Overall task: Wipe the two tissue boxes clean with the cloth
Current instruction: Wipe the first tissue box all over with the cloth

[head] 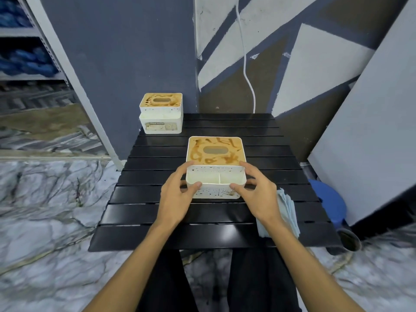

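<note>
Black slatted worktop [213,230], lower centre of frame. Light blue folded cloth [290,210] lies on it at lower right, partly under the right wrist. Left hand [176,195] and right hand [258,194] grip the front corners of the near white plastic tissue box [215,154], mid-frame: thumbs curled over the front rim, fingers along the sides. Its tan lid is streaked brown and its front wall is speckled. Far white plastic tissue box [161,114], similarly stained, stands at the worktop's far left corner, well apart.
</note>
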